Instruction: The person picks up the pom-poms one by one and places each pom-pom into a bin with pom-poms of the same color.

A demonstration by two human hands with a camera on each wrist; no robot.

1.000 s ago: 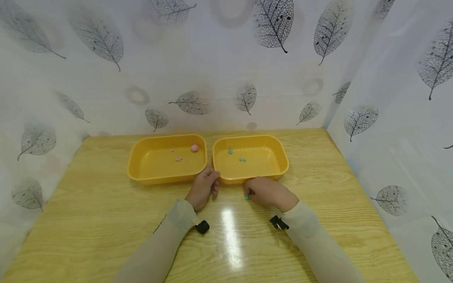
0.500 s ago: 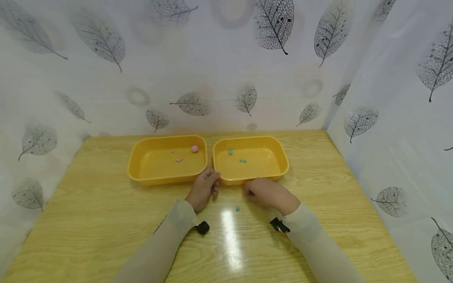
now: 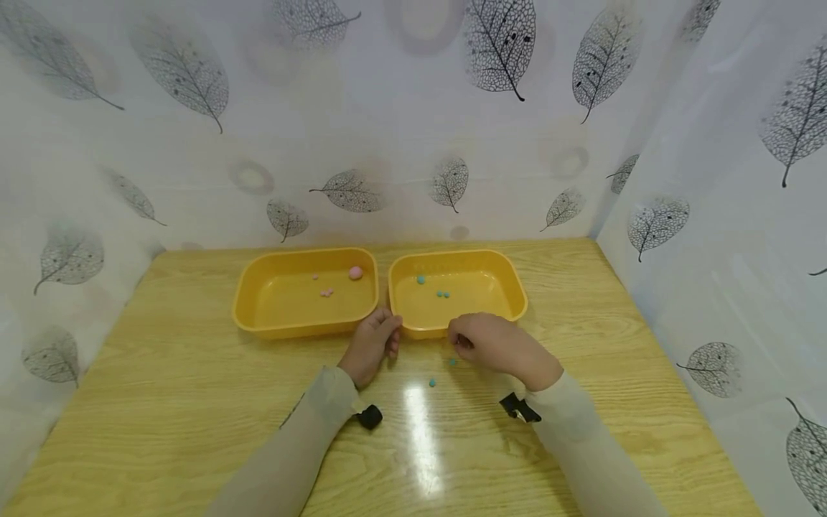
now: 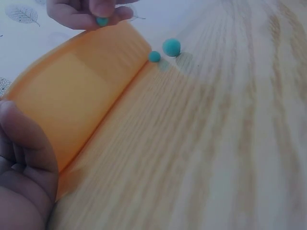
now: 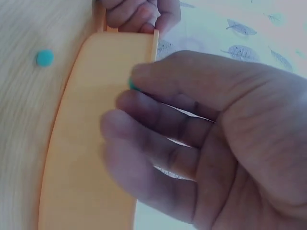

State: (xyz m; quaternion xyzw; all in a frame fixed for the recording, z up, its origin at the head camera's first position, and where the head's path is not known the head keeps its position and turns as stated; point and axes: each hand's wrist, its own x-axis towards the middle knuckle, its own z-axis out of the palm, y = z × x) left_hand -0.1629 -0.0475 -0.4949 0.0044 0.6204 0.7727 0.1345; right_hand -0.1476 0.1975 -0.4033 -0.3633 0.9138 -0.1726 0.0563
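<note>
My right hand [image 3: 497, 348] pinches a small teal ball [image 4: 102, 21] between thumb and fingertips, close above the front rim of the right yellow tray [image 3: 420, 332]. In the right wrist view, most of that teal ball [image 5: 132, 84] is hidden by the thumb. My left hand [image 3: 373, 345] grips the same tray's front left corner, its thumb at the rim. On the table before the tray lie two more teal balls, a nearer ball [image 3: 432, 383] and a farther ball [image 3: 453, 362] below my right hand. Inside the tray are a teal ball [image 3: 421, 279] and a teal pair [image 3: 442, 294].
A second yellow tray [image 3: 258, 329] stands just left of the first. It holds a pink ball [image 3: 355, 273], a tiny pink piece [image 3: 315, 276] and a pink cluster [image 3: 326, 292]. A leaf-patterned curtain [image 3: 388, 129] hangs behind the wooden table [image 3: 161, 402].
A teal ball came out of my right hand's grasp onto the table. That hand then rose to the tray rim with another ball, showing a second one beneath. My left hand stayed put.
</note>
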